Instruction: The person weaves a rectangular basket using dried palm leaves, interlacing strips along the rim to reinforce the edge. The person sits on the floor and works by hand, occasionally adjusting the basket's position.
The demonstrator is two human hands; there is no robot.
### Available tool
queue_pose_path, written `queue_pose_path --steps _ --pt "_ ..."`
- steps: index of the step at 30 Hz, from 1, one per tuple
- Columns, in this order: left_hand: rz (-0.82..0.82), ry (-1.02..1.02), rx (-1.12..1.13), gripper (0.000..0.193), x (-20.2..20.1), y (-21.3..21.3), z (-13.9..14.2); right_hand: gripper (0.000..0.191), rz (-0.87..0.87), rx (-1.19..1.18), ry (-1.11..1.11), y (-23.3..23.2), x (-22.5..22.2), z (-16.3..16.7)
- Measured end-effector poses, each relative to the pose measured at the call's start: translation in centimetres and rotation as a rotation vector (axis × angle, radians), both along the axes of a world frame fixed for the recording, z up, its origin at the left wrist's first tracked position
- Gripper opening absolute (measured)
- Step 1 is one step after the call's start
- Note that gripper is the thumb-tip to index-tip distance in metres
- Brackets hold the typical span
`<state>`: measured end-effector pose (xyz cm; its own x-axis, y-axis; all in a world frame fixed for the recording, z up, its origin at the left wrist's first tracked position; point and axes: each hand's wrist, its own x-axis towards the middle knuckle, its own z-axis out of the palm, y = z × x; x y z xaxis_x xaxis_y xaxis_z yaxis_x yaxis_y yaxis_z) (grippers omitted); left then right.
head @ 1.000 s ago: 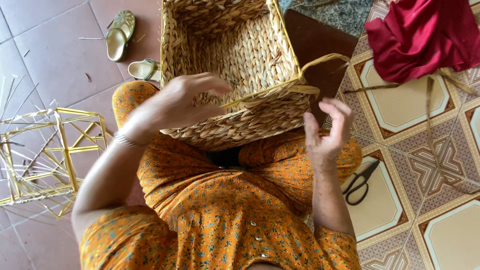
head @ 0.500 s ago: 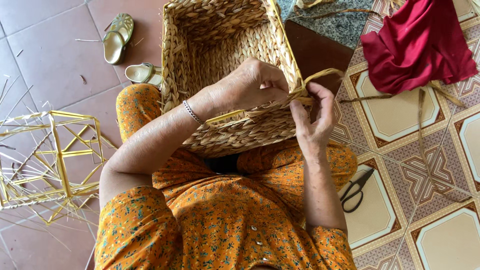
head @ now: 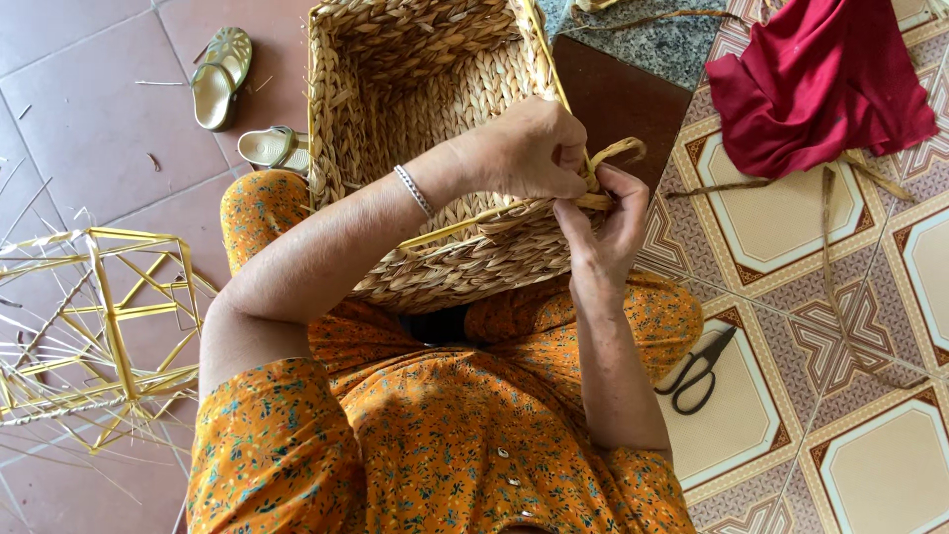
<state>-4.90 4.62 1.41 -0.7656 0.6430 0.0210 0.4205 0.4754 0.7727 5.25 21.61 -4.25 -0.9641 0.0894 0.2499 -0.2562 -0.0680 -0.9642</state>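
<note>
At far left on the red tile floor stands one yellow wire frame (head: 99, 316), with loose pale straws scattered round it. Above and right of it lie two pale green sandals (head: 222, 77), near the basket's left wall. One woven basket (head: 435, 148) rests tilted on the person's lap, open side toward the camera, with a yellow wire along its rim. The left hand (head: 524, 148) reaches across the basket's near rim, fingers closed on one flat fibre strand (head: 613, 163) at the right corner. The right hand (head: 603, 232) meets it from below, thumb and fingers pinched on the same strand; the two hands touch. One silver bracelet (head: 415, 190) circles the left wrist. On the patterned tiles to the right lies one pair of black scissors (head: 697, 371), blades shut. At upper right lies one red cloth (head: 820, 79), with loose strands beside it.
</note>
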Motion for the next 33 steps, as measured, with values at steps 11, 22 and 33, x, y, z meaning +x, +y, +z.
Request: queue_pose_path --steps 11,22,33 --pt "0.057 -0.203 0.133 0.023 2.1 -2.2 1.6 0.047 0.073 -0.182 -0.214 0.2 -1.2 0.6" --pt "0.054 0.093 0.378 0.015 5.9 -5.2 -0.4 0.058 0.093 0.126 -0.019 2.0 -1.5 -1.9" --pt "0.103 0.307 0.042 0.012 4.9 -2.1 -1.0 0.065 0.077 0.077 -0.031 1.6 -0.3 -1.8"
